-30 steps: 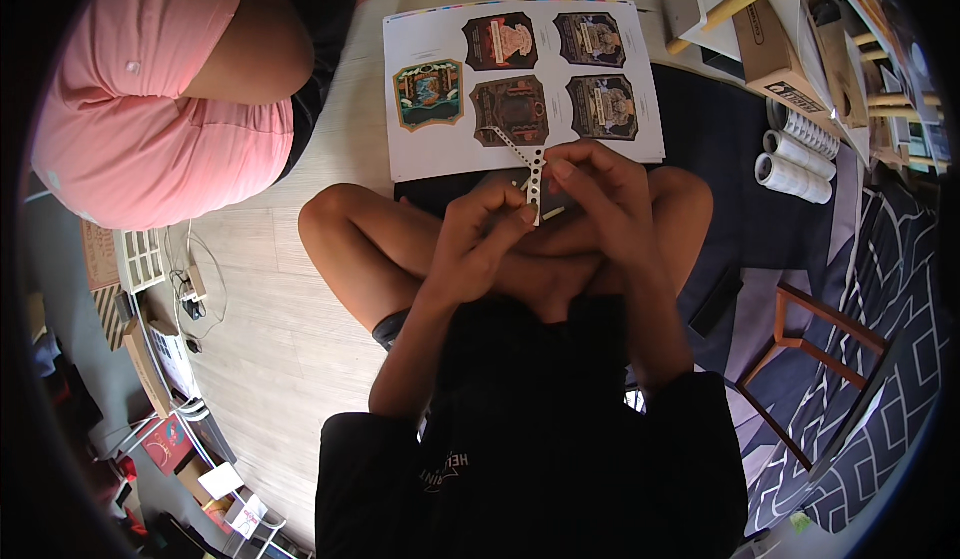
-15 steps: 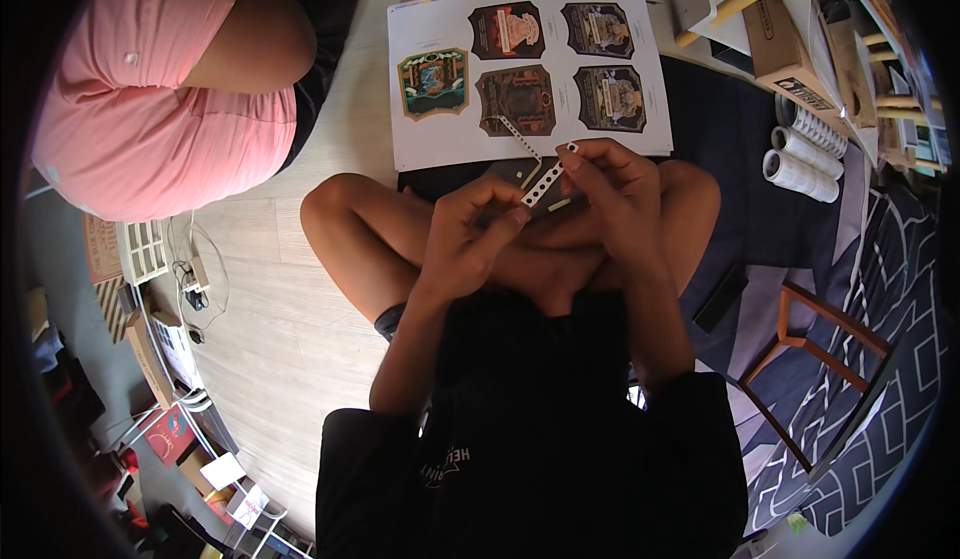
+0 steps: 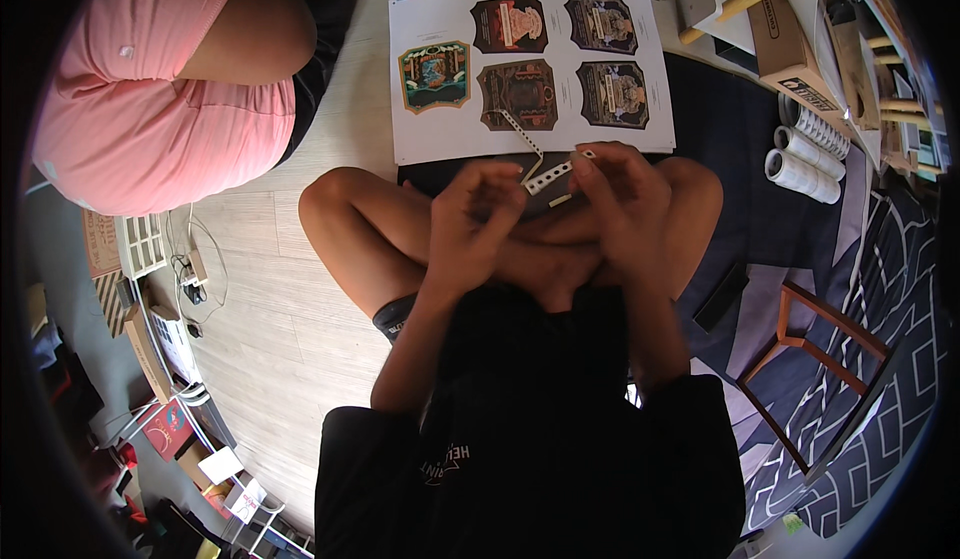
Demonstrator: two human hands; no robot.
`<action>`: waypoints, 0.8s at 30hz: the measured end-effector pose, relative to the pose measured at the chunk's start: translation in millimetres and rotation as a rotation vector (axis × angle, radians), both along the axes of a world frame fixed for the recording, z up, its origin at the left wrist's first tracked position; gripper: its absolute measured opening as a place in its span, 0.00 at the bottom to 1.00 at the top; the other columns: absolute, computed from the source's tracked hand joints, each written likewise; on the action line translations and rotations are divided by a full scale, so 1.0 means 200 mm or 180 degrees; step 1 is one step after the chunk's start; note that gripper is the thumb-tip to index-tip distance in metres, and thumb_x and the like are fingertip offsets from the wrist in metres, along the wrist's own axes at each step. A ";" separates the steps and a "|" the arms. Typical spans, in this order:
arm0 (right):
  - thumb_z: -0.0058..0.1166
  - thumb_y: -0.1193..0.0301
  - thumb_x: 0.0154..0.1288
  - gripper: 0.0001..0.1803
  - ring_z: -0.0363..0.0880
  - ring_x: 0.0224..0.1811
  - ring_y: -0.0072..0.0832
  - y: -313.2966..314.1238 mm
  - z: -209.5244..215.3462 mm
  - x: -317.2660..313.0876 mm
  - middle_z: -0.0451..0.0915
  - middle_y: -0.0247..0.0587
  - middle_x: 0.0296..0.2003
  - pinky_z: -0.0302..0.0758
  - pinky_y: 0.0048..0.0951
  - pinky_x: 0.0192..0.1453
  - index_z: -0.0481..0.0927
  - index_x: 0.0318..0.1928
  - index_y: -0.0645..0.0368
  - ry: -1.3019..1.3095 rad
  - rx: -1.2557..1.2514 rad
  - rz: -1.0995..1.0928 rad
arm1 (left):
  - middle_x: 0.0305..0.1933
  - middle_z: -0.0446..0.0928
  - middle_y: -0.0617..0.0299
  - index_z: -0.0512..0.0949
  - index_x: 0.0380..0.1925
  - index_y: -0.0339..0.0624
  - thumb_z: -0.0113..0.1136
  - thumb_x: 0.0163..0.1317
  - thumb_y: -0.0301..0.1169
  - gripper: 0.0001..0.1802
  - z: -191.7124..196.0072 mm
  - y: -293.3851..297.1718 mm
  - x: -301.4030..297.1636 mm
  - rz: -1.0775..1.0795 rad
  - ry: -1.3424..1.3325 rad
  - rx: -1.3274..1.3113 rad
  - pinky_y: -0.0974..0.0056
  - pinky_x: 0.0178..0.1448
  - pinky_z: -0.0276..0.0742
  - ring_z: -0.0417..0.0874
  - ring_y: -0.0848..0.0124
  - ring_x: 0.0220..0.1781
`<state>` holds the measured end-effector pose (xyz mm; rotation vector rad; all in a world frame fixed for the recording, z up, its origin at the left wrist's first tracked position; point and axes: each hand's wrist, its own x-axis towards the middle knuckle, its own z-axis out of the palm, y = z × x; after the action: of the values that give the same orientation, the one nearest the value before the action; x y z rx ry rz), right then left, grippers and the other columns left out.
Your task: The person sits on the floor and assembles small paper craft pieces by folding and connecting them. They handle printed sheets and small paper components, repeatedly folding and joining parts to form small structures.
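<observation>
I sit cross-legged on the floor with both hands raised over my knees. My left hand (image 3: pixel 478 209) and my right hand (image 3: pixel 622 199) together pinch a small white perforated strip piece (image 3: pixel 549 174), a thin bent band with holes that reaches up toward the sheet. Just beyond my knees lies a white printed sheet (image 3: pixel 420 129) with several dark, shield-shaped card pictures on it. The strip hangs above the sheet's near edge.
A person in pink shorts (image 3: pixel 150 109) sits at the upper left, close to the sheet. Cardboard boxes (image 3: pixel 790 39) and white rolls (image 3: pixel 805 159) lie upper right. A wooden frame (image 3: pixel 800 359) rests on a patterned dark mat at right. Cables and clutter line the left edge.
My hands have drawn slightly apart and the white strip has tilted from nearly upright to slanting sideways between my fingers. The view has shifted a little, so the sheet sits lower.
</observation>
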<state>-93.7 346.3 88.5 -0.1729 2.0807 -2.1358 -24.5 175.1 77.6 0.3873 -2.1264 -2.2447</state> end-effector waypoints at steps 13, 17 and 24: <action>0.60 0.84 0.53 0.13 0.84 0.39 0.41 -0.01 -0.09 0.18 0.82 0.54 0.42 0.79 0.41 0.43 0.80 0.42 0.71 0.3153 0.1015 -0.0028 | 0.42 0.85 0.48 0.78 0.49 0.28 0.60 0.68 0.21 0.12 0.06 0.10 0.01 0.0596 -0.0149 0.1315 0.67 0.52 0.82 0.87 0.69 0.44; 0.58 0.84 0.57 0.15 0.82 0.40 0.38 0.04 -0.05 0.27 0.81 0.52 0.41 0.79 0.35 0.45 0.79 0.47 0.74 0.1411 0.0240 0.0099 | 0.42 0.85 0.48 0.78 0.49 0.28 0.61 0.67 0.21 0.12 0.07 0.10 0.00 0.0738 -0.0043 0.1201 0.67 0.51 0.82 0.87 0.69 0.42; 0.58 0.82 0.65 0.09 0.80 0.41 0.23 -0.01 -0.06 0.32 0.80 0.42 0.40 0.77 0.23 0.48 0.80 0.46 0.70 0.0265 -0.0130 0.0311 | 0.41 0.85 0.48 0.79 0.48 0.28 0.63 0.66 0.21 0.12 0.08 0.13 -0.01 0.0848 -0.0009 0.1115 0.68 0.50 0.82 0.88 0.69 0.41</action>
<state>-30.2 344.4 76.4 -0.3665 2.0279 -2.1492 -26.1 200.5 94.1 0.6401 -1.5636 -2.4442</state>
